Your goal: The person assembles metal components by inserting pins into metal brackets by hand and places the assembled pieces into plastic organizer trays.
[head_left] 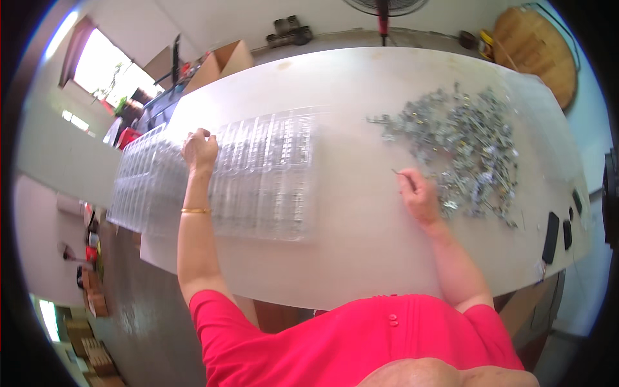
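Observation:
My left hand [200,151] is over the clear plastic tray [258,174], its fingers curled closed; whatever they pinch is too small to make out. Slots run across the tray in rows, and several hold small metal parts. My right hand [419,195] is beside the left edge of a loose pile of small metal parts [461,145]. Between its thumb and forefinger sticks out a thin, short metal part [396,171], blurred. The pile is silvery with a few yellowish bits and spreads over the right half of the white table [348,213].
A second clear tray [132,184] reaches past the table's left edge. Dark flat objects [550,237] lie near the right edge. Beyond the table are an open cardboard box [225,61], a standing fan [383,22] and a round wooden board [538,55].

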### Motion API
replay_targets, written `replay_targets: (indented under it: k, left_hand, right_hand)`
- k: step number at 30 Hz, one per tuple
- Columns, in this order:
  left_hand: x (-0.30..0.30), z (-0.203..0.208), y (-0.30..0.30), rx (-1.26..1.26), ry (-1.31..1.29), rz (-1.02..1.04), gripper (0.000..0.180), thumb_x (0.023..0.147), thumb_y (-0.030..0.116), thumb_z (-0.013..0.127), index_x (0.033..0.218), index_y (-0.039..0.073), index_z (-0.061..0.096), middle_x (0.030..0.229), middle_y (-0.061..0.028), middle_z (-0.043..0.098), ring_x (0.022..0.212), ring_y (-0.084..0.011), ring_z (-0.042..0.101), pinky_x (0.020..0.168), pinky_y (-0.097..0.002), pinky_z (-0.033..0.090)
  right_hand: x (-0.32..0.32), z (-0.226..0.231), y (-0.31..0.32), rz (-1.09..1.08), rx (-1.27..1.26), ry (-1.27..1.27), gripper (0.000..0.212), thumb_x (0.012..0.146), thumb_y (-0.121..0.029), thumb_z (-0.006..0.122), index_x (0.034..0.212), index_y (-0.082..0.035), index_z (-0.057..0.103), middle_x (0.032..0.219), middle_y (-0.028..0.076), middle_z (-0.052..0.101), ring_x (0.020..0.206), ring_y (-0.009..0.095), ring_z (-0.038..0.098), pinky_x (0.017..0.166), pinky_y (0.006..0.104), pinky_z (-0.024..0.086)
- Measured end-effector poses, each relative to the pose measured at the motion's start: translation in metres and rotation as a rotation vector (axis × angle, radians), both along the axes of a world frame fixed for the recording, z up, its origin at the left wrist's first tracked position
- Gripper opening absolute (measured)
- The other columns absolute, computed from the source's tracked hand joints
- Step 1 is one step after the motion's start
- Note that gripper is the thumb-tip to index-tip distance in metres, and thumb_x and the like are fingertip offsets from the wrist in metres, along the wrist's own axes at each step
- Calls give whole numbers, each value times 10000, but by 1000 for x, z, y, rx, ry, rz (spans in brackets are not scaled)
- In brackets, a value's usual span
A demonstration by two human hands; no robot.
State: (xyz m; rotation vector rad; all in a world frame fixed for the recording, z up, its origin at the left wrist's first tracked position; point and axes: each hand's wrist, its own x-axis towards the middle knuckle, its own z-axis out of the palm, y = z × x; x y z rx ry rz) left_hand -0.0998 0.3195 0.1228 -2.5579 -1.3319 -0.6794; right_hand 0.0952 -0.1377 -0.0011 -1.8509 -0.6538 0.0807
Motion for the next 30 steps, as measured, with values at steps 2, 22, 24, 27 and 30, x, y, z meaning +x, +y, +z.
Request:
replay_targets:
  k: [2, 22, 24, 27, 30]
  left_hand:
    - [28, 19, -41, -23, -41, -151, 197, 825, 231, 674, 934, 77, 733, 992, -147, 695, 994, -321, 638, 894, -444, 466]
    - [234, -66, -303, -38, 410, -813, 188, 797, 97, 620, 970, 67, 688, 1081, -163, 648, 1091, -341, 600, 917, -461, 459]
    - [235, -77, -298, -5, 419, -829, 208, 785, 76, 616, 983, 64, 678, 1093, -161, 645, 1096, -338, 600, 916, -465, 457]
    - [236, -89, -291, 2, 389, -851, 204, 781, 41, 592, 973, 54, 660, 1078, -157, 650, 1099, -337, 598, 909, -464, 456]
    - [236, -92, -292, 81, 362, -899, 163, 790, 36, 608, 942, 61, 660, 1037, -143, 652, 1041, -320, 621, 912, -446, 459]
  right_hand:
    - [-1, 1, 0, 49, 34, 33, 83, 942, -158, 633, 961, -79, 646, 641, 47, 589, 557, 124, 533, 519, 301, 419]
    - [-6, -2, -8, 248, 86, -203, 41, 896, -123, 628, 885, -85, 619, 770, 149, 657, 696, 360, 636, 612, 438, 499]
    - [-5, -4, -7, 248, 76, -267, 51, 892, -125, 629, 870, -80, 617, 763, 150, 655, 699, 359, 640, 621, 443, 504]
    - [-5, -5, -6, 242, 114, -310, 58, 893, -131, 628, 866, -81, 615, 762, 142, 658, 698, 355, 643, 623, 449, 507]
    - [-6, -5, -6, 226, 114, -311, 63, 893, -140, 632, 867, -84, 620, 763, 131, 663, 694, 350, 645, 615, 450, 506]
